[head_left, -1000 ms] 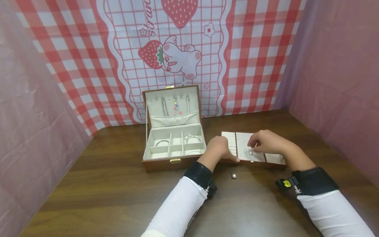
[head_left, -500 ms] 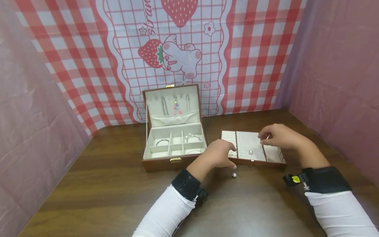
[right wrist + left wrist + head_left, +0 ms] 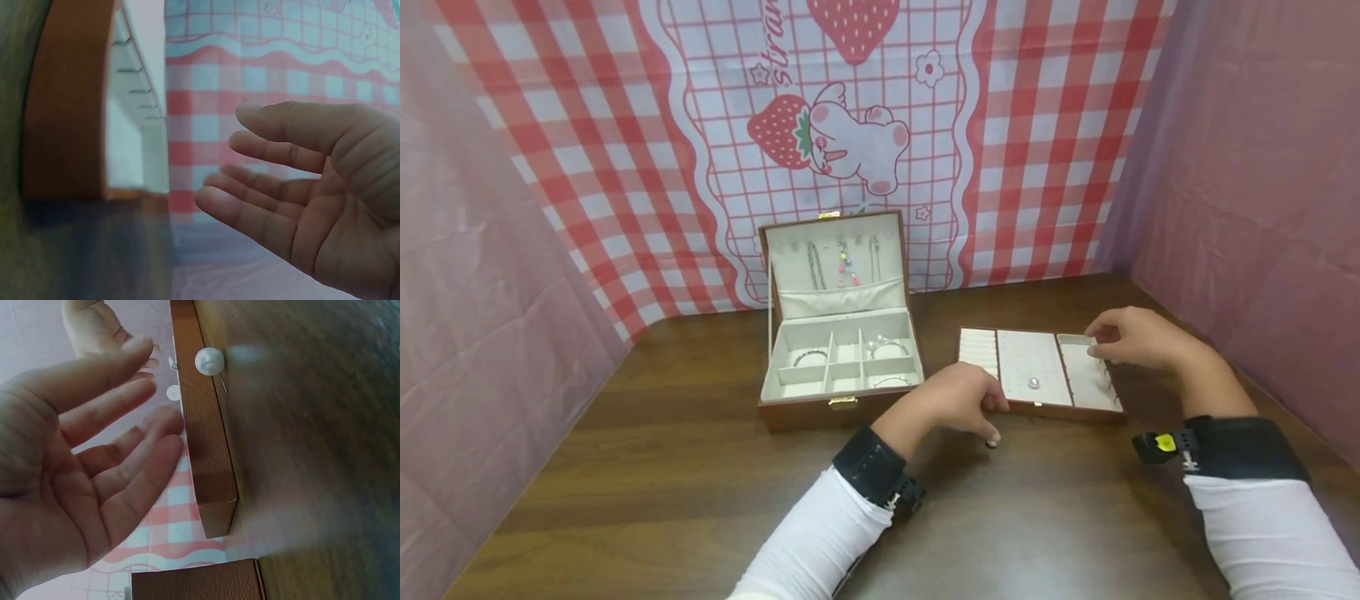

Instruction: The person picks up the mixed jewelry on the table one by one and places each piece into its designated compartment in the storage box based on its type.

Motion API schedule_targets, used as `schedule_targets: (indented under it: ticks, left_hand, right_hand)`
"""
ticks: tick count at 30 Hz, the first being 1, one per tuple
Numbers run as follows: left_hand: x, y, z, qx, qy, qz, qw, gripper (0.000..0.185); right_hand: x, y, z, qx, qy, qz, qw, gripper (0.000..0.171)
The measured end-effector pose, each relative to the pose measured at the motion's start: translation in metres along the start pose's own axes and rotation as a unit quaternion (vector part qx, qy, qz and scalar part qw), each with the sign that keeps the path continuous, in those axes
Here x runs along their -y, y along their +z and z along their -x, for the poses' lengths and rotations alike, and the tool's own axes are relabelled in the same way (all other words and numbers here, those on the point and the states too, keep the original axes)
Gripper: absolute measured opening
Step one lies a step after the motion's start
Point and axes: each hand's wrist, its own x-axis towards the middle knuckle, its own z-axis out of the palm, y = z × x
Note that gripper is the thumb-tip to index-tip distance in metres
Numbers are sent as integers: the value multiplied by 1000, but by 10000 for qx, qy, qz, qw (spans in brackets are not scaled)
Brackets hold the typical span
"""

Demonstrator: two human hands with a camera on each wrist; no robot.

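A brown removable tray (image 3: 1078, 411) with a cream lining lies on the wooden table, right of an open jewellery box (image 3: 838, 412). One pearl stud (image 3: 1033, 383) sits in the tray's middle section. A second pearl stud (image 3: 992, 442) lies on the table just before the tray's front wall. My left hand (image 3: 977, 412) hovers over that loose stud, fingers straight, holding nothing; the left wrist view shows the open palm (image 3: 75, 487) and the stud (image 3: 209, 360) beside the tray wall (image 3: 209, 444). My right hand (image 3: 1123, 337) floats over the tray's right end, fingers relaxed and empty (image 3: 300, 187).
The open box holds bracelets (image 3: 887, 348) in its compartments and necklaces (image 3: 844, 262) hanging in its lid. A checked strawberry cloth (image 3: 850, 125) hangs behind, and pink sheets (image 3: 1262, 208) close both sides. Bare wooden table (image 3: 662, 500) lies in front.
My right hand left the pearl in the tray's middle and moved to the tray's right end. My left hand slid off the tray's front edge down toward the loose pearl on the table.
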Motion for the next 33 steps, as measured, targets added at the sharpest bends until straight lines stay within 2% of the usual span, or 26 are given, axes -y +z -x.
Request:
schedule_targets:
  ticks: [6,12,19,24,26,29,33]
  left_hand:
    - [0,2,-1,478,118,-151,9987,45]
    - [0,6,-3,551,175,-262,9980,41]
    - [-11,13,-11,292,-463,-536,9971,32]
    - [-22,15,-14,350,-847,-853,9921,18]
    - [-23,17,-15,441,-865,-979,9905,12]
    - [-23,20,-15,538,-754,-1156,9890,14]
    - [-23,20,-15,475,-578,-1307,9886,16]
  right_hand:
    - [-17,8,-2,181,418,-316,9985,49]
    - [-32,21,-5,380,848,-614,9938,57]
    - [-36,29,-7,256,1161,-687,9905,61]
    - [-36,30,-9,242,1256,-889,9878,61]
    - [-37,30,-10,238,1258,-934,9874,62]
    - [-37,31,-11,257,1282,-967,9867,64]
    - [-36,31,-12,303,1376,-928,9857,65]
